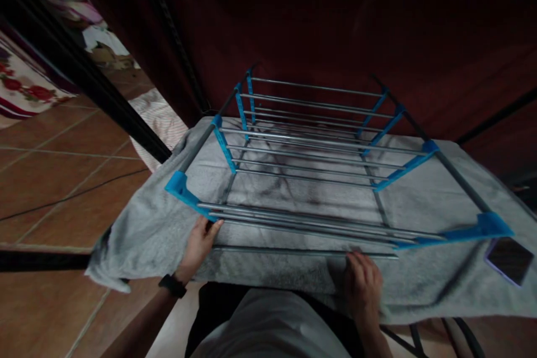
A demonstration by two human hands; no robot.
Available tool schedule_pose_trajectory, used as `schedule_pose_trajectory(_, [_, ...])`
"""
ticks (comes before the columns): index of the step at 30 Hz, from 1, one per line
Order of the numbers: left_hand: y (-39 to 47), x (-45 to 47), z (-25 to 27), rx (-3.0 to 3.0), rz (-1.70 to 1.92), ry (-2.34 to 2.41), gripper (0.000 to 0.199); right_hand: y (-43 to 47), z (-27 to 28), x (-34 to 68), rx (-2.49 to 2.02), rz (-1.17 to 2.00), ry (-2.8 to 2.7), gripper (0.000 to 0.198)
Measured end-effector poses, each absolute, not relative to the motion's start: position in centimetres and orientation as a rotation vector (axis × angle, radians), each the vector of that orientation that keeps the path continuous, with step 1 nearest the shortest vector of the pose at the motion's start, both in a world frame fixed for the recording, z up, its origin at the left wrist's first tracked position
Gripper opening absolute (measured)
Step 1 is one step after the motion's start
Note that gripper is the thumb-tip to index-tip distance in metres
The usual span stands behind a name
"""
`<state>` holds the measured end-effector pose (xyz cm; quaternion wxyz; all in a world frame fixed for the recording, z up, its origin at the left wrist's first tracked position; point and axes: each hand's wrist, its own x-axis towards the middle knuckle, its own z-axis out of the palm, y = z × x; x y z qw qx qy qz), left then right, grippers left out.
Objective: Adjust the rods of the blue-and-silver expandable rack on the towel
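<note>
A rack of grey metal rods with blue plastic brackets lies across the grey blanket, like a part-assembled drying or shoe rack. My left hand, with a dark band at its wrist, pinches the tip of the near left blue bracket, where several rods meet it. Part of its fingers is hidden under the bracket. Below the rack's near edge, a loose metal rod lies on the blanket. The fingers of my right hand are curled together at this rod's right part. On the right is the near right bracket.
The grey blanket drapes over the surface's edges. A phone-like dark slab lies at the right. Dark posts and a dark red wall or fabric stand behind. A thin cable crosses the tiled floor at left.
</note>
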<state>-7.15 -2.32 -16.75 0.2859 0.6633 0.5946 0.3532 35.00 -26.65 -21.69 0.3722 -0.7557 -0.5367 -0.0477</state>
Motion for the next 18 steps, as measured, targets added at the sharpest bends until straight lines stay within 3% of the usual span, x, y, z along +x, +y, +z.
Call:
schedule_pose_trajectory(4, [-2.5,-7.1,-16.5,1.772,0.936,1.582,0.050,-25.2,-20.4,33.3,-1.796,0.061,-1.745,0.045])
schedule_pose_trajectory(11, [-5.0,-7.5,-17.2,1.765,1.110,1.644,0.054,-23.6,-19.6,34.1,-1.762,0.058,-1.846,0.022])
schedule_pose_trajectory(14, [-6.8,-8.0,-17.6,2.155,1.094,1.650,0.043,-23.2,-19.1,33.5,-1.744,-0.020,-1.874,0.018])
schedule_pose_trajectory(18, [-7.7,-8.2,-18.0,2.908,0.928,1.195,0.028,-23.0,-17.4,32.0,-1.717,-0.119,-1.894,0.021])
